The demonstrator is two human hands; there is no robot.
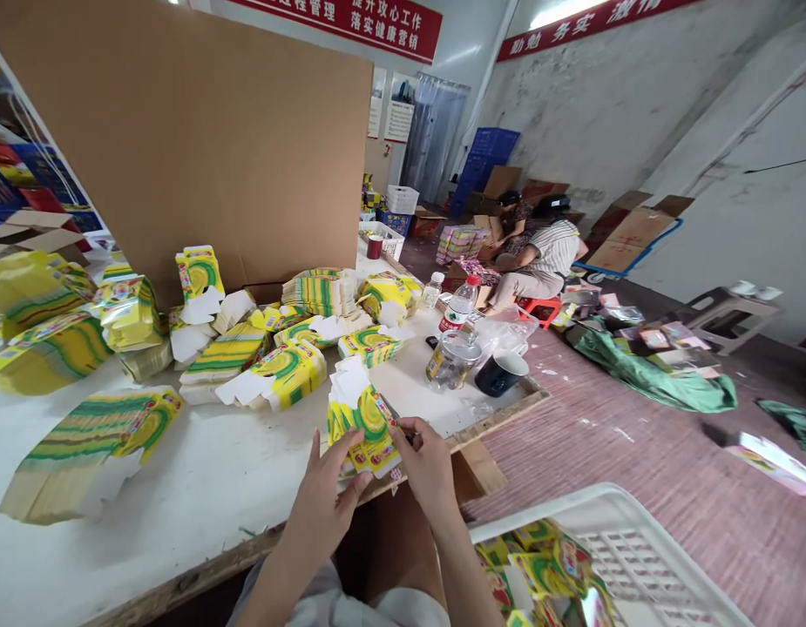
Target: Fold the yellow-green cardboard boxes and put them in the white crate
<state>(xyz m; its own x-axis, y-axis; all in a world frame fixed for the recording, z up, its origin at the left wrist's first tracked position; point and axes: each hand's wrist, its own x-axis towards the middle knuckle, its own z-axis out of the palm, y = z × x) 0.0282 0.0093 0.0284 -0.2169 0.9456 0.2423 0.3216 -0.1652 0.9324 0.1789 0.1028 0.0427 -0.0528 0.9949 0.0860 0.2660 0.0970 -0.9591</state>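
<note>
Several flat yellow-and-green printed cartons (369, 418) with white flaps lie fanned at the table's front edge, between my two hands. My left hand (330, 488) has its thumb and fingers closed on the left and lower side of the top carton. On the right side, my right hand (425, 457) pinches the carton's edge between thumb and fingers. Just beyond lie more loose cartons (291, 374) with white flaps sticking out. A long stack of flattened cartons (95, 444) leans over on the table to the left.
A cardboard sheet (246, 139) stands behind the cartons. At right on the table are a water bottle (458, 305), a clear jar (451, 361) and a dark mug (500, 373). A white basket (638, 522) of cartons stands lower right. Two people sit working farther back.
</note>
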